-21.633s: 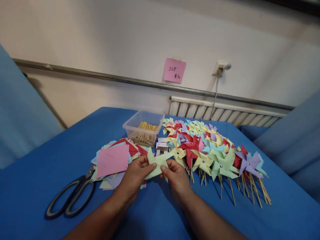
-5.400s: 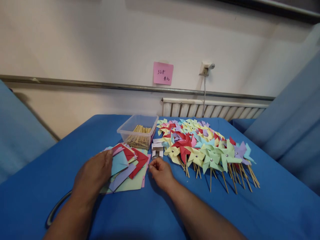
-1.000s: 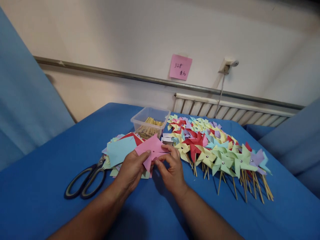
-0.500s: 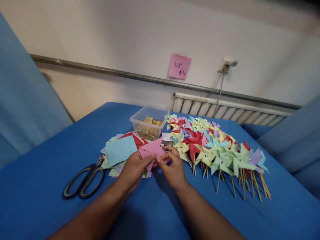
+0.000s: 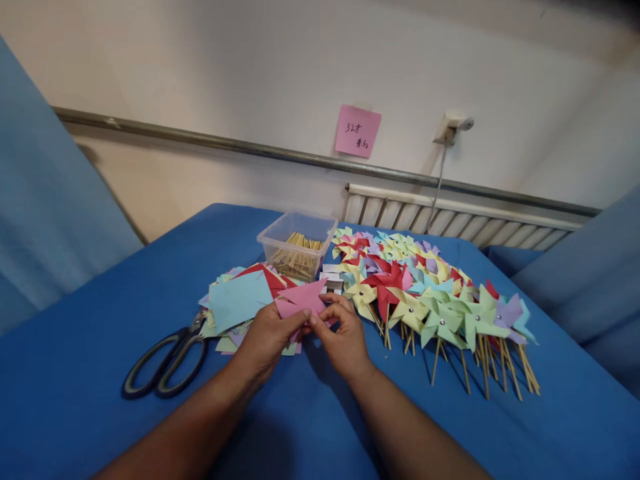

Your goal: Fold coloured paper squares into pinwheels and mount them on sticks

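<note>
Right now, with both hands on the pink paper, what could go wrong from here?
The pink paper might crease or tear, as the left hand and right hand both pinch it. The scissors lie beside the left forearm, their tips hidden by the paper pile; nudging them could disturb it.

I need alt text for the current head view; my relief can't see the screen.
The left hand and right hand hold a piece of pink paper over a blue-covered table. To the left lie a loose stack of coloured paper and dark-handled scissors; to the right, many coloured paper pinwheels. Behind the stack stands a clear tub of thin sticks.
</note>
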The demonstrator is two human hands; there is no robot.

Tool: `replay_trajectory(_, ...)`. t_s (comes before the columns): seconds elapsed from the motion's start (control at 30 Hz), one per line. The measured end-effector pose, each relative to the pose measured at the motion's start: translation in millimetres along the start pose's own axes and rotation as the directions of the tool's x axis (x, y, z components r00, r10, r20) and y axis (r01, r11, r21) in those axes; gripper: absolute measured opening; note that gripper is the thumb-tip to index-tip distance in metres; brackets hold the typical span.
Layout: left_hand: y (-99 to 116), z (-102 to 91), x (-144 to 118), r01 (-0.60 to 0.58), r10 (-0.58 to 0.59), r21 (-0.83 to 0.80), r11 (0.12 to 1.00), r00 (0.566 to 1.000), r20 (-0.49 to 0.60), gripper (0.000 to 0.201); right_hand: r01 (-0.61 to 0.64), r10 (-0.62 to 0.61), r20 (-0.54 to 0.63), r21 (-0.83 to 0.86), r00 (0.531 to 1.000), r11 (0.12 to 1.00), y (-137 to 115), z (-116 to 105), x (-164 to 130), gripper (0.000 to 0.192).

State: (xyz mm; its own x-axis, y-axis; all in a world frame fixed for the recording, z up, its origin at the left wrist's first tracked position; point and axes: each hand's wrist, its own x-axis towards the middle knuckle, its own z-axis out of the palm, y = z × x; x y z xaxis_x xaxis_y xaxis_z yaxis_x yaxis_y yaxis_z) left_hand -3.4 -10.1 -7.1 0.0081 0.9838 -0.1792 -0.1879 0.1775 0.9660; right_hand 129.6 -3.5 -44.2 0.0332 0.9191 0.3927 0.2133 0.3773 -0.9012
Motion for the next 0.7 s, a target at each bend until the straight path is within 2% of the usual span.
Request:
replay_trajectory(0.33, -0.7, 2.0, -1.2, 0.012, -0.011, -0.046, 0.999, 1.000, 0.020, 0.029, 0.002, -0.002, 0.008, 0.021, 1.000, 1.000, 4.9, 0.2, 0.4, 0.019)
replay_trajectory(0.53, -2.9, -0.6, 1.5, 0.010, -0.010, -0.015, 1.000, 1.000, -0.004, 0.026, -0.002, 0.002, 0.008, 0.036, 1.000, 0.999, 3.7, 1.5, -0.6, 0.021)
replay_trajectory(0.63, -2.8, -2.9, 3.0, 0.001, -0.001, 0.009, 1.000, 1.000, -0.023, 0.029, -0.027, 0.027, 0.006, 0.113, 1.000, 0.993, 2.5, -1.1, 0.2, 0.026)
replay_trajectory(0.7, -1.1, -3.8, 2.6, -0.001, 0.002, 0.019, 1.000, 0.999, -0.040, 0.029, -0.094, 0.104, -0.033, 0.210, 0.994, 0.973, 4.5, -4.7, 2.3, 0.029)
